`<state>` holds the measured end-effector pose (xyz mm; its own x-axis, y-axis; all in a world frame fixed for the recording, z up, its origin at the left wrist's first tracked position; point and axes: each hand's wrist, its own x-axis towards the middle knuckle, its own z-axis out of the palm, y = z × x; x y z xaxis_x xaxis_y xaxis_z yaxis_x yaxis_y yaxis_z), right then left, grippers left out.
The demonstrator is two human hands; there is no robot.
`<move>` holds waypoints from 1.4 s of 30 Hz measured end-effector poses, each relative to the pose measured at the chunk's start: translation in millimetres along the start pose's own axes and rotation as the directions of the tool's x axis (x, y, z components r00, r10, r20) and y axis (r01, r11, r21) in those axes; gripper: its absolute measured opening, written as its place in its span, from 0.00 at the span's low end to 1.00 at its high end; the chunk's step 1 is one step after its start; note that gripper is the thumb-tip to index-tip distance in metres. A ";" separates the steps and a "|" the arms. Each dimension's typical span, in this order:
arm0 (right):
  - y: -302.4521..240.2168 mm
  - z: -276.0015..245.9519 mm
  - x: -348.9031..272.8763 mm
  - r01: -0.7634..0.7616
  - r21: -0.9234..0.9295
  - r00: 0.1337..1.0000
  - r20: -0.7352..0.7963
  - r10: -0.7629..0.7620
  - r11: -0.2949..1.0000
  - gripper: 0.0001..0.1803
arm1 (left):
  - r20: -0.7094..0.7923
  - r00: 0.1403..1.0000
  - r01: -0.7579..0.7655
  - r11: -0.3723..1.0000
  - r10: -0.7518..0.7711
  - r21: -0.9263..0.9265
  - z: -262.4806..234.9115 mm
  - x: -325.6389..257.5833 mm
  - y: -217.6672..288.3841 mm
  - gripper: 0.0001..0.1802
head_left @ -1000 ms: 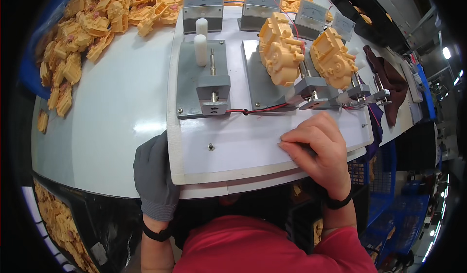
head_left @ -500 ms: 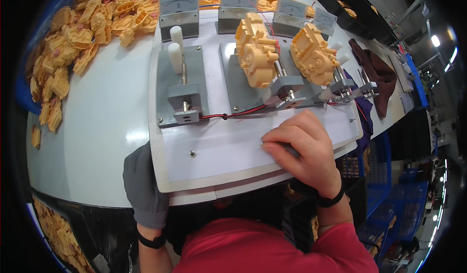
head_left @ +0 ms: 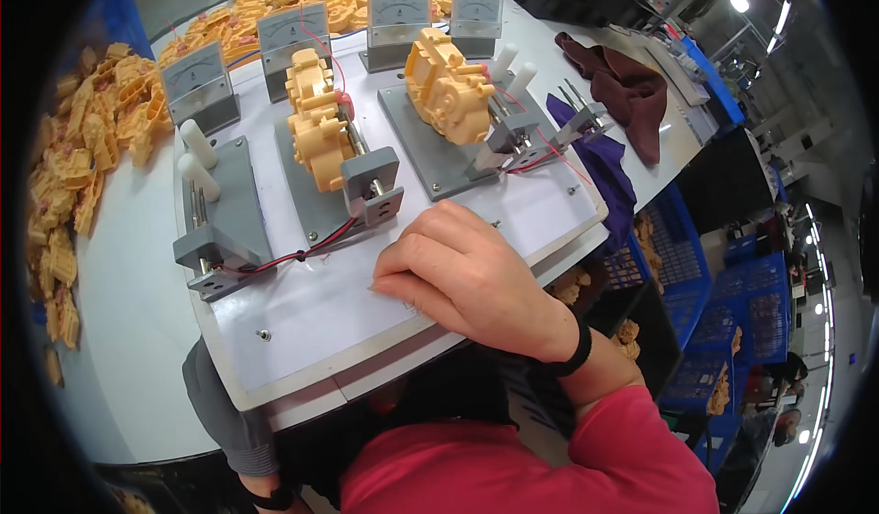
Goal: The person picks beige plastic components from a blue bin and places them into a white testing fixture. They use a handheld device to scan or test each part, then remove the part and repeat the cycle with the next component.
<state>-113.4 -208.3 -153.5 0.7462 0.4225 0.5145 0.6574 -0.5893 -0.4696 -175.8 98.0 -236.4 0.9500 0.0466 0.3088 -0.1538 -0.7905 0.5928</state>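
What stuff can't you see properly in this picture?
- Left hand: in a grey glove, mostly under the white board's front edge in the head view; whether it holds anything cannot be told.
- Right hand: fingers curl down on the board, hiding anything beneath them.
- Meter dials: too small to read.
- Yellow parts at the left: bent and cut off by the dark fisheye rim.

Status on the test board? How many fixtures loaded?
Done: two yellow parts sit clamped in the middle and right fixtures. In hand: right hand rests on the white board, holding nothing visible; left hand grips the edge. Left: the left fixture is empty.
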 end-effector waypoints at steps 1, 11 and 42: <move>-0.3 0.4 0.4 -0.003 0.005 1.000 -0.006 0.003 1.000 0.07 | -0.009 1.000 -0.014 1.000 0.014 0.002 -0.4 0.2 0.6 0.37; -0.8 -0.3 1.5 -0.028 0.025 1.000 0.009 0.027 0.999 0.06 | -0.047 0.997 -0.068 0.997 0.069 0.022 -1.6 1.7 7.6 0.27; -5.3 -7.5 -4.9 -0.052 0.353 0.924 -0.339 0.180 0.934 0.17 | 0.251 0.812 -0.578 0.782 0.527 0.231 -105.6 121.6 168.2 0.26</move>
<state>-121.4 -212.4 -148.2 0.7719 0.0511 0.6337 0.6121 -0.3291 -0.7191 -114.8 35.2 -20.6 0.7588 -0.5315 0.3765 -0.6071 -0.7865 0.1134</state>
